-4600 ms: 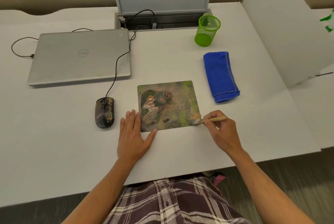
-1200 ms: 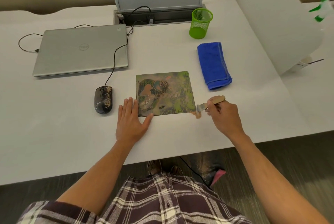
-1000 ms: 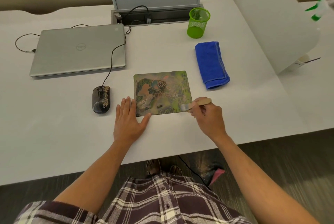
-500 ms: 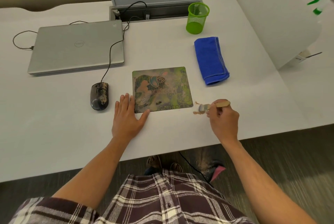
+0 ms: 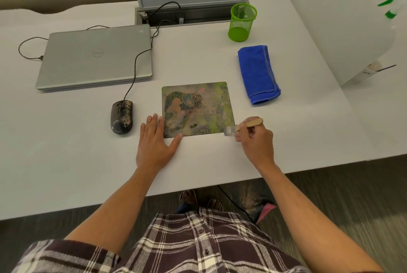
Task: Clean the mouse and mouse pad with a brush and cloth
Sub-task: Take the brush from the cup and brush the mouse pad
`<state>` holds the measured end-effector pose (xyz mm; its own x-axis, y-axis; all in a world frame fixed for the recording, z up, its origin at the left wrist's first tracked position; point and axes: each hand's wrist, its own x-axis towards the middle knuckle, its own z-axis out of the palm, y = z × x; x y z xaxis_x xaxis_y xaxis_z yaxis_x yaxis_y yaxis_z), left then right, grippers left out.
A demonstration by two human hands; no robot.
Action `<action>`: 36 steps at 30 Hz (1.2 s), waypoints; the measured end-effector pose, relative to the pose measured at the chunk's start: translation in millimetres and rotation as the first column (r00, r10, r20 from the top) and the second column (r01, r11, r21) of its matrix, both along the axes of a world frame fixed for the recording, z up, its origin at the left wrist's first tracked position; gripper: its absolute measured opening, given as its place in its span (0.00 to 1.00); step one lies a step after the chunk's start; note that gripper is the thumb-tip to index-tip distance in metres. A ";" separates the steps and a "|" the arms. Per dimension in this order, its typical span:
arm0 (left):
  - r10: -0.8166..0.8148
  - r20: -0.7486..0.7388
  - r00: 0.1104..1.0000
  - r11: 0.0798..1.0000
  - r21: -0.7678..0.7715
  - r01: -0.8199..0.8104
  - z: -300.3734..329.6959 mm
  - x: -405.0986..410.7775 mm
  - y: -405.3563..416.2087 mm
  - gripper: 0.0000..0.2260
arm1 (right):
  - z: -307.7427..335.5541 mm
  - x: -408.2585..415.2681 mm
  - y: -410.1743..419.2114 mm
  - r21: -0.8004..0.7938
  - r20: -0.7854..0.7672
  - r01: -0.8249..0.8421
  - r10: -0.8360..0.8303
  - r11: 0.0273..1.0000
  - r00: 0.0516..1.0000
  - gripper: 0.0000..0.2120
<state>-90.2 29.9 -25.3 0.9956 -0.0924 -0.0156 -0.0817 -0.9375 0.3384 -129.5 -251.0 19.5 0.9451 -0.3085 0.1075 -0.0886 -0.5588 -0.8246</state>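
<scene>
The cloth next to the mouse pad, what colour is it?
Bright blue. The folded cloth shows clearly in the head view.

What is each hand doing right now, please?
Left hand: open, flat on the desk, thumb at the mouse pad corner.
Right hand: closed around the brush.

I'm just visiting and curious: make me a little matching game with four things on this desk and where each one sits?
Things:
1. mouse
2. cloth
3. brush
4. mesh cup

Places:
A. folded, right of the mouse pad
B. held in the right hand
C. left of the left hand
D. far side, beyond the cloth

Pairs: 1-C, 2-A, 3-B, 4-D
</scene>
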 end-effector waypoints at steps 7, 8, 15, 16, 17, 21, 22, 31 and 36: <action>-0.003 0.007 1.000 1.000 0.010 0.003 1.3 -0.6 -0.3 0.39 | 12.0 -6.4 -9.6 -0.166 0.091 0.066 -0.051 0.984 0.995 0.03; -0.002 0.008 1.000 1.000 0.010 0.002 1.4 -0.4 -0.5 0.39 | 13.6 -5.5 -3.4 -0.175 0.115 0.045 -0.025 0.984 0.993 0.03; 0.009 0.019 1.000 1.000 0.003 -0.009 1.3 -0.6 -0.8 0.39 | 9.2 4.1 53.2 -0.081 0.109 -0.217 0.225 0.973 0.968 0.04; 0.009 0.020 1.000 1.000 0.002 -0.009 1.2 -0.4 -1.1 0.39 | 7.3 4.0 53.8 -0.089 0.097 -0.213 0.221 0.973 0.970 0.04; 0.008 0.019 1.000 1.000 0.001 -0.008 1.1 -0.2 -1.1 0.39 | 5.4 3.3 51.2 -0.105 0.099 -0.196 0.206 0.975 0.974 0.05; 0.003 0.017 1.000 1.000 0.008 -0.003 0.9 -0.4 -0.7 0.39 | 1.3 -3.4 25.1 -0.132 0.071 -0.100 0.110 0.986 0.991 0.07; 0.003 0.018 1.000 1.000 0.009 -0.003 0.9 -0.4 -0.6 0.39 | 0.7 -5.6 17.9 -0.133 0.064 -0.073 0.082 0.988 0.995 0.07; 0.002 0.020 1.000 1.000 0.006 -0.003 1.1 -0.7 -0.2 0.39 | 12.7 1.2 -8.5 -0.077 0.149 -0.033 0.044 0.996 0.988 0.05; 0.002 0.014 1.000 1.000 -0.001 -0.002 1.3 -0.5 -0.1 0.39 | 17.1 25.3 -18.2 -0.072 0.079 -0.148 0.154 0.986 0.985 0.08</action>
<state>-90.7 29.9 -24.0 0.9959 -0.0904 -0.0013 -0.0847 -0.9374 0.3377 -104.2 -269.2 36.6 0.9672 -0.1523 0.2035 0.0688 -0.6137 -0.7865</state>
